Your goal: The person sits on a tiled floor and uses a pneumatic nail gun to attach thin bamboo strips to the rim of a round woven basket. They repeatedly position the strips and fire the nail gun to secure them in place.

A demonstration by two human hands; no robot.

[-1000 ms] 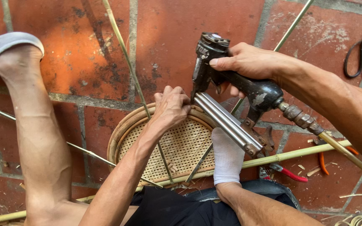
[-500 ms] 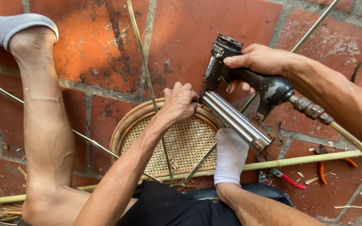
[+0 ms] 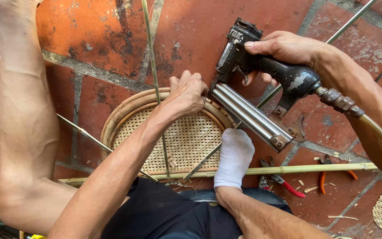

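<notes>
A craft workshop on a red brick floor [image 3: 89, 40]: bamboo strips [image 3: 288, 169], pliers [image 3: 279, 179] (lower right) lie about.

The left hand [image 3: 186, 95] hides the nail gun [image 3: 261, 79] nose on the woven tray [image 3: 129, 110] rim.

Your work surface is a red brick floor [image 3: 89, 31]. On it lie a round cane-woven frame [image 3: 186, 141], bamboo pole [image 3: 315, 168], red-handled pliers [image 3: 284, 182] and orange-handled cutters [image 3: 322, 179].
</notes>
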